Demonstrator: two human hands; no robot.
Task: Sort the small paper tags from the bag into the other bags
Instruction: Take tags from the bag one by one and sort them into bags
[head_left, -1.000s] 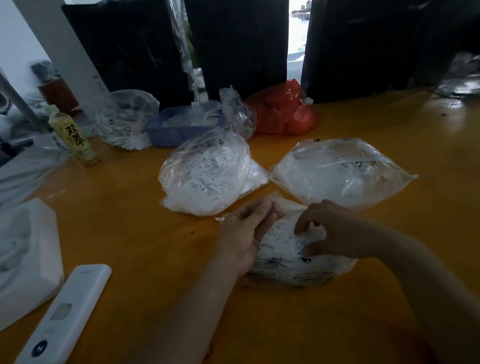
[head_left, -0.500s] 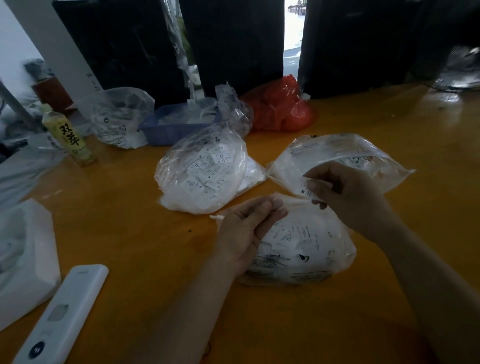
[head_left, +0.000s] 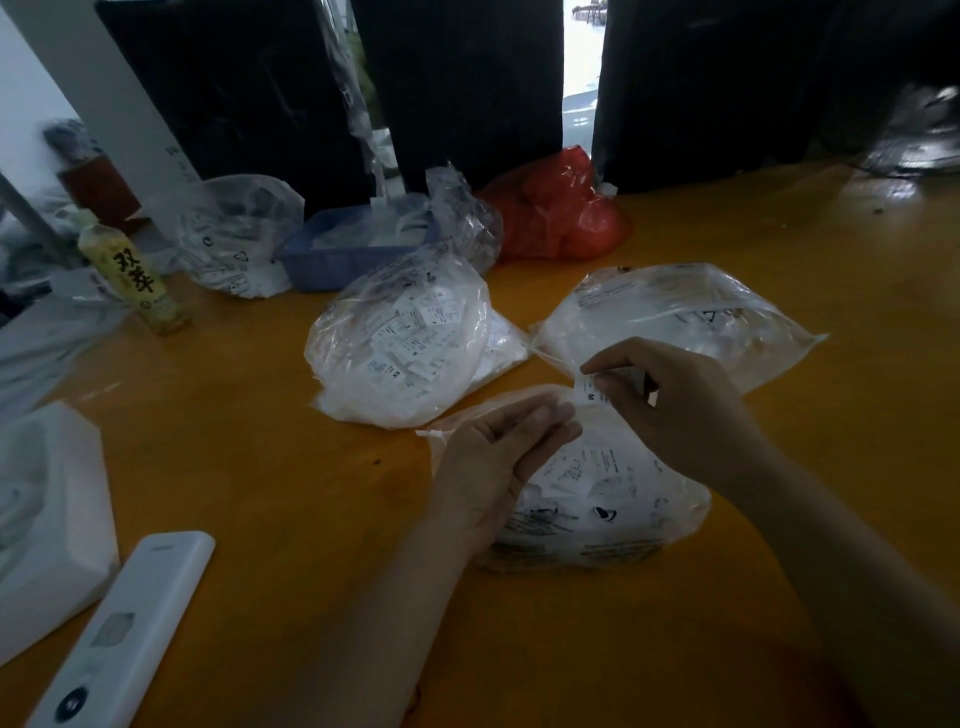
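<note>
We see an orange-yellow wooden table filling most of the view, its surface glossy, with a pale reflection near its far right corner. Behind the table stand three tall dark panels. Between the middle and right panels, a narrow gap shows bright daylight. Left of the panels, a white post leans at a slant. The room is dim overall.
</note>
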